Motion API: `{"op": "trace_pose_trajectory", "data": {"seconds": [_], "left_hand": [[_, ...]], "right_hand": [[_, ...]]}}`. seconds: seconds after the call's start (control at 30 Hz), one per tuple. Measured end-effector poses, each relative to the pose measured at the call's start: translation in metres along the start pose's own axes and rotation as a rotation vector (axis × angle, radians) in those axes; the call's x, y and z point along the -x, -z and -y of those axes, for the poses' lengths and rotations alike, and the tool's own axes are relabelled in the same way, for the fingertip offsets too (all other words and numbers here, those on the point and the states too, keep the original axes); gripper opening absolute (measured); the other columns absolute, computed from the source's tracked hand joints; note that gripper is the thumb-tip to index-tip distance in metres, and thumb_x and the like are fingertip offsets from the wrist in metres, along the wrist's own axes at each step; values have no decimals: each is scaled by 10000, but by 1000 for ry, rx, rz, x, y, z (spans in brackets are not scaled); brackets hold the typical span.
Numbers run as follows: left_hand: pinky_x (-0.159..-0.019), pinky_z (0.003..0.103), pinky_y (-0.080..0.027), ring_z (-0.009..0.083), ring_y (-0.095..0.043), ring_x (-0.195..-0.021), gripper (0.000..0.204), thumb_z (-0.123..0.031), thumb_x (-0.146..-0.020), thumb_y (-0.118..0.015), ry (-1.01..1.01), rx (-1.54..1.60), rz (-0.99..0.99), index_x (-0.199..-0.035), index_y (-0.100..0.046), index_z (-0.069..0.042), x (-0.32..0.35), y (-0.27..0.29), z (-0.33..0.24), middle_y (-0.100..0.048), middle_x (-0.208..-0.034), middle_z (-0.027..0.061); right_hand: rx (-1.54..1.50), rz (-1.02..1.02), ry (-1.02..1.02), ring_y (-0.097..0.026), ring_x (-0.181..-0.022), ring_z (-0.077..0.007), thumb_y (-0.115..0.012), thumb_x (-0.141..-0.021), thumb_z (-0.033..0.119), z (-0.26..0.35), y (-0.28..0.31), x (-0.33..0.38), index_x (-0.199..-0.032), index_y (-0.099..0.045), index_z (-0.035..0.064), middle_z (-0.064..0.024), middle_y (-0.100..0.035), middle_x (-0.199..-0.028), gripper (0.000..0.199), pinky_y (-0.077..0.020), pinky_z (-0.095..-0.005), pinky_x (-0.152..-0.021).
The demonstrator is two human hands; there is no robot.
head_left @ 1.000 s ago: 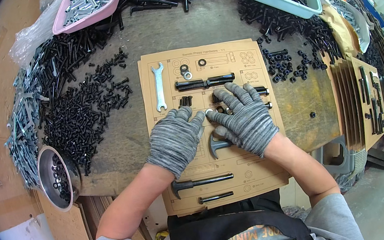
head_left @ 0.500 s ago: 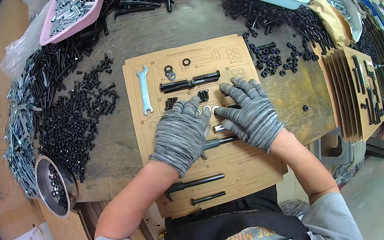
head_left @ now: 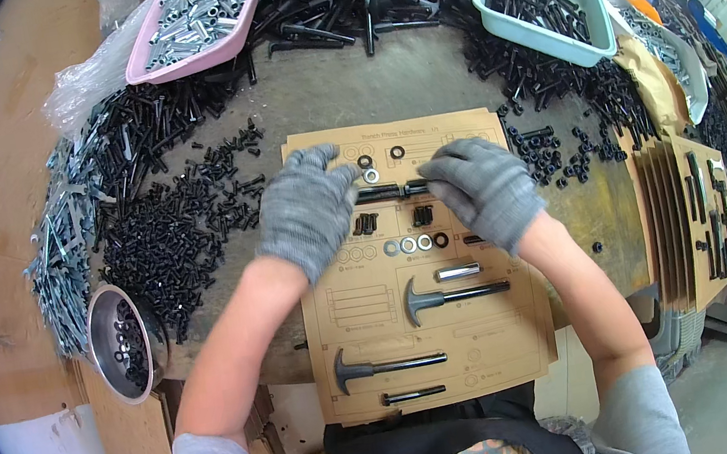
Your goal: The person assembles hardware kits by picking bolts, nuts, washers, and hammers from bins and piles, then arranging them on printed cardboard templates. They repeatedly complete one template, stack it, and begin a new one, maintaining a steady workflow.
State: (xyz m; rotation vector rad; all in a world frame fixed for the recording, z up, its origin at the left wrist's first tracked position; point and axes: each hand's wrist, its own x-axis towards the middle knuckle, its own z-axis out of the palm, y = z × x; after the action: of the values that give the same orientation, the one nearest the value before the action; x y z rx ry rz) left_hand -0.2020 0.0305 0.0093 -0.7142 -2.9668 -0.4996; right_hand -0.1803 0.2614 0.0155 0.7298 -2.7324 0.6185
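Far left, lower: round metal bowl (head_left: 120,343) w/ dark screws inside, sitting at bench edge. Above it, a heap of silvery bolts (head_left: 64,260) along the left rim, then a wide spread of small black screws (head_left: 170,234). Upper left: pink tray (head_left: 194,26) filled w/ bright metal parts, clear plastic bag (head_left: 88,80) just beside it.

Ctr: cardboard template card (head_left: 353,343) lies flat on the bench, printed outlines on it, parts laid in place. Left hand (head_left: 304,213), grey knit glove, palm down on the card's upper left; fingers spread moderately, flat, gripping nothing visible. Between the hands: a black rod (head_left: 387,192) lying horizontal, washers (head_left: 369,169) just above it, a row of washers and rings (head_left: 409,244) below. Right hand (head_left: 481,189), gloved alike, palm down on card's upper right; fingertips touch the rod's right end, fingers slightly curled, not closed round it as far as I can tell.

Lower ctr of card: short silver pin (head_left: 458,272), two black T-head bolts (head_left: 450,294) one below the other, small black stud (head_left: 414,395) at bottom.

Upper right: teal bin (head_left: 543,8) of black bolts. Far right: stack of further cards (head_left: 705,220) standing on edge.
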Motion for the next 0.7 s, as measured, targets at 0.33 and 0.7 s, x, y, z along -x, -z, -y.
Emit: {"op": "trace_pose_trajectory", "data": {"seconds": [0.33,0.7], "left_hand": [[-1152,419,-171,303,-329,-1347,281,-152,-825,-591,-118,-222,167,-1083,-686,-212,-44,-19,39,-425,-1415,109],[-1139,467,-122,278,-371,-1310,332,-416,-817,-607,44,-237,35,-1000,-710,-160,-50,-31,21,-502,-1349,103]], "right_hand": [[93,323,90,-593,-932,-288,-615,-833,206,-7,-43,-52,-965,-710,142,-86,-635,-989,175,-490,-391,-822],[57,284,-332,-634,-857,-288,-659,-805,306,-11,-45,-55,-943,-706,119,-102,-657,-906,237,-499,-379,-788]]}}
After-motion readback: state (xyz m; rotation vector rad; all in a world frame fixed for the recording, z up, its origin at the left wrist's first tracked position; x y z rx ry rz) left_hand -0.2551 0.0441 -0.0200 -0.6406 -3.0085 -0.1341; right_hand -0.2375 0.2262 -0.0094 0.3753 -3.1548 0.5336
